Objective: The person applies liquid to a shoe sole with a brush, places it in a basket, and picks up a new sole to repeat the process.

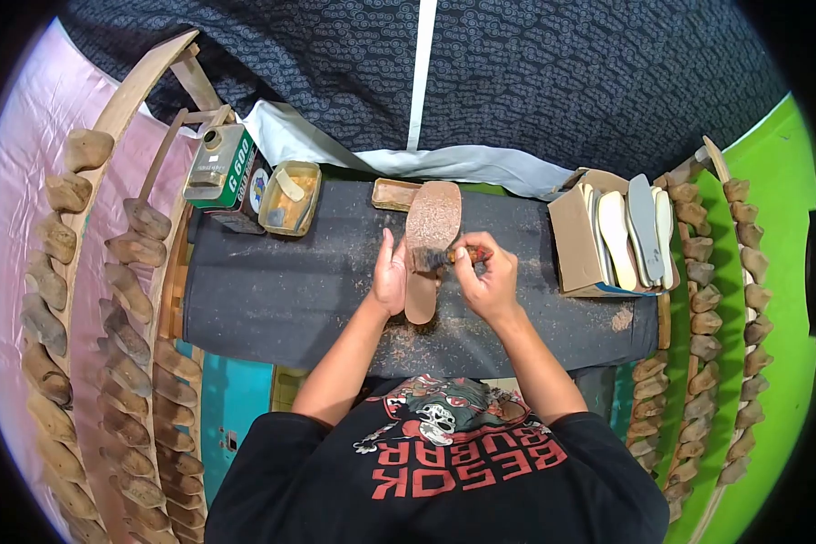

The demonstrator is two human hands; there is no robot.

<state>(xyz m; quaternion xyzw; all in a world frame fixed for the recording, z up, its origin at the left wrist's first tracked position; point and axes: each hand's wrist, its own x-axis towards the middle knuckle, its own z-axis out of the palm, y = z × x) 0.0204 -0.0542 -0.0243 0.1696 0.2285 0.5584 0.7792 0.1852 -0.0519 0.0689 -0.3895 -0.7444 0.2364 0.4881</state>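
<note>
A brown shoe sole (pixel 434 213) is held upright over the middle of the dark-covered table; its wider upper part looks wet or glossy, the narrower heel end matte. My left hand (pixel 391 276) supports it from the left edge, the thumb pointing up and the other fingers mostly hidden behind it. In my right hand (pixel 488 279) is a brush (pixel 429 260), gripped by its stained handle. Its dark bristles touch the middle of the sole. Just behind the sole lies a small open tray (pixel 393 194), partly covered by it.
On the right stands a cardboard box (pixel 573 240) of pale and grey insoles (pixel 645 227). A green can (pixel 219 172) and a plastic tub (pixel 287 220) with a scraper-like tool sit at the back left. Brown shavings dot the table cloth (pixel 245 299). Racks of wooden shoe lasts (pixel 125 340) flank both sides.
</note>
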